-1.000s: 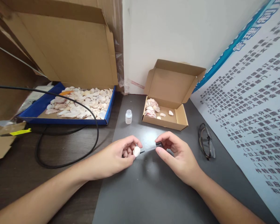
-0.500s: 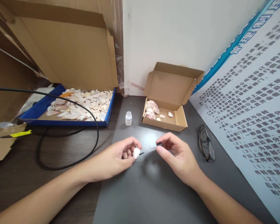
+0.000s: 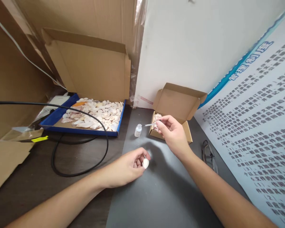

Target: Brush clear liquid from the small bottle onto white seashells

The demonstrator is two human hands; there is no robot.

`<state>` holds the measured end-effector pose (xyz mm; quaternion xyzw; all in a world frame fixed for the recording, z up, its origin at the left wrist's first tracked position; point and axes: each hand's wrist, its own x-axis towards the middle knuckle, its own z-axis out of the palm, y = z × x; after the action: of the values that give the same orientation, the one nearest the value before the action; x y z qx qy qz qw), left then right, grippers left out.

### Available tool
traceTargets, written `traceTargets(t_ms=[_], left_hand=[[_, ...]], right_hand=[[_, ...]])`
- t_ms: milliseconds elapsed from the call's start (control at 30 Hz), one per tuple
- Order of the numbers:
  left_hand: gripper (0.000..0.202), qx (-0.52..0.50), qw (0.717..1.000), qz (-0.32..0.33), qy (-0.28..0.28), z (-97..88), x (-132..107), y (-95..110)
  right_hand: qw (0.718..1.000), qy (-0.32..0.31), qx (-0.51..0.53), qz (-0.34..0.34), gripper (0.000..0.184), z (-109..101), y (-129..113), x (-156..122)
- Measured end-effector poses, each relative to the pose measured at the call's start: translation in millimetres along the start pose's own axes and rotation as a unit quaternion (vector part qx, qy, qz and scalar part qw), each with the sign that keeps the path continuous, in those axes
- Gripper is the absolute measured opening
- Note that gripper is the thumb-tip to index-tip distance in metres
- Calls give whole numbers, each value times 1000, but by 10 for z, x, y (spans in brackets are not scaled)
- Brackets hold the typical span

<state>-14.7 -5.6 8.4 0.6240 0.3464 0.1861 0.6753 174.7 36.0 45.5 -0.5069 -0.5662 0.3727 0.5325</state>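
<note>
Left fingers [image 3: 144, 152] pinch a white shell [image 3: 145, 163] over the tabletop [image 3: 147, 204]; right fingers [image 3: 161, 127] grip a thin applicator [image 3: 150, 124] beside a bottle [image 3: 138, 131]. The shell seems light, stiff, brittle, best held by its edges.

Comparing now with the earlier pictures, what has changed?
The right hand has moved forward, away from the white shell, bringing the thin brush tip to the mouth of the small bottle. The camera view has shifted too. Nothing was let go: the left hand still holds the shell, and the bottle stays upright.
</note>
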Motion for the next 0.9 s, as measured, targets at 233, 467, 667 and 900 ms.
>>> traceTargets(t_ms=[233, 467, 667, 900], left_hand=[[16, 15, 1000, -18, -3, -10, -19, 57], [11, 28, 999, -35, -3, -1, -35, 118], [12, 23, 999, -36, -6, -1, -25, 100], [12, 28, 999, -41, -5, -5, -29, 110]], right_hand=[[1000, 0, -4, -18, 28, 85, 238, 166], [1000, -11, -1, -21, 23, 92, 300, 153], [1000, -15, -6, -21, 19, 94, 272, 141], [999, -19, -10, -23, 19, 91, 281, 133]])
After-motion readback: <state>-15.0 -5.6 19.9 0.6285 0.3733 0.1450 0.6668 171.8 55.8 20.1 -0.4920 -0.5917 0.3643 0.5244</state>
